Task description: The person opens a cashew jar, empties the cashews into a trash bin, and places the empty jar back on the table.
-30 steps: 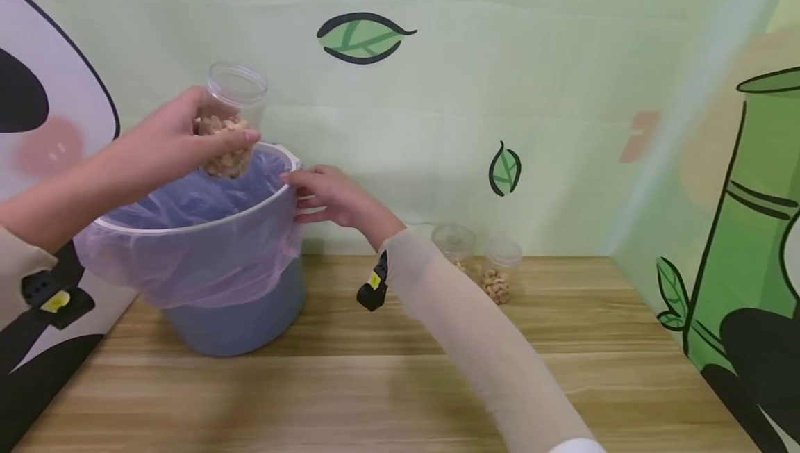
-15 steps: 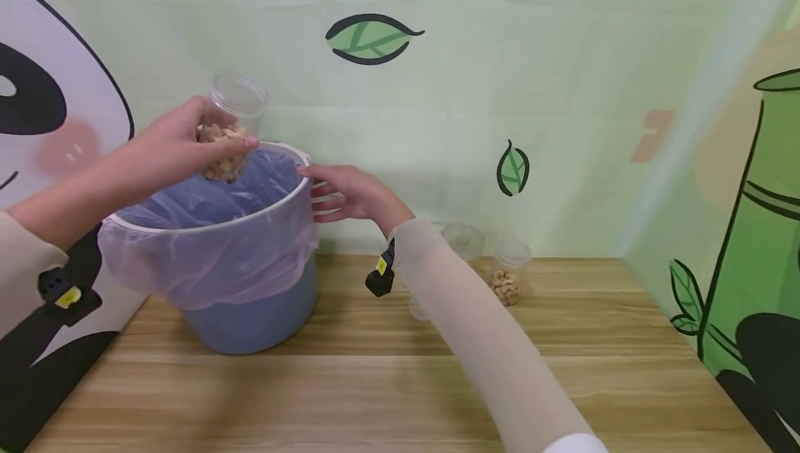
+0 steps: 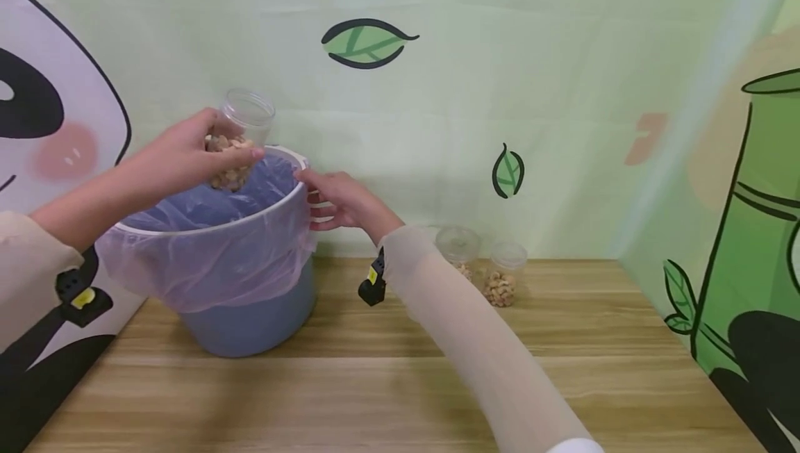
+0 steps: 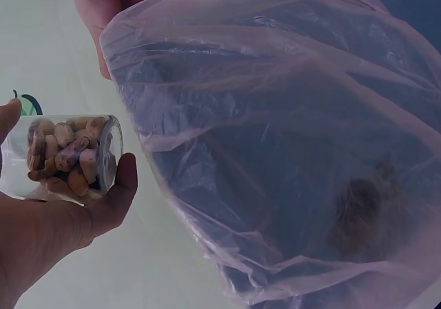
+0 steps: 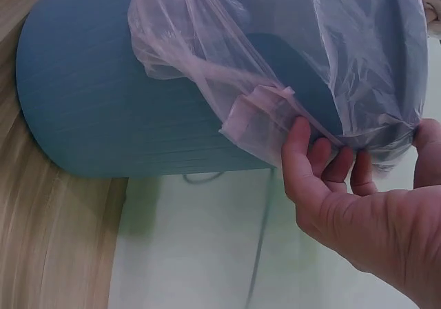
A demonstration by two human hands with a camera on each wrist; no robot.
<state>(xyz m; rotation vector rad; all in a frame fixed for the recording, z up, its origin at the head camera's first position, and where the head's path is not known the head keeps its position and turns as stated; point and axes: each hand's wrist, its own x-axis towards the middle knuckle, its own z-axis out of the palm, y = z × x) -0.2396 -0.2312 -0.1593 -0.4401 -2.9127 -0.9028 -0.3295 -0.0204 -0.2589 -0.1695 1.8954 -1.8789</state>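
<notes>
1. At the far left, a black-and-white cartoon panda [image 3: 103, 81] was printed on the pale green cloth [image 3: 562, 92] that hung behind the table.
2. Next came the left hand [image 3: 184, 154], reaching in from a loose beige sleeve [image 3: 31, 272], its fingers curled round a clear, round plastic jar [image 3: 248, 123].
3. That jar was held above the mouth of the bin, slightly tilted, its base downward, with pale tan nuts [image 3: 231, 178] gathered in its lower part.
4. The round blue bin [image 3: 250, 331] stood on the wood-grain table [image 3: 350, 397], a translucent pink plastic liner [image 3: 237, 279] folded over its pale rim [image 3: 181, 231].
5. At the bin's right side, the right hand [image 3: 344, 199] pinched the lined rim, thumb at the top edge, fingers bent against the liner outside.
6. Behind the right forearm [image 3: 469, 328] stood two clear lidded jars, the wider one [image 3: 458, 241] partly hidden, the slimmer one [image 3: 507, 258] holding tan nuts.
7. Farthest right, a thick green bamboo stalk [image 3: 744, 251] was printed.
</notes>
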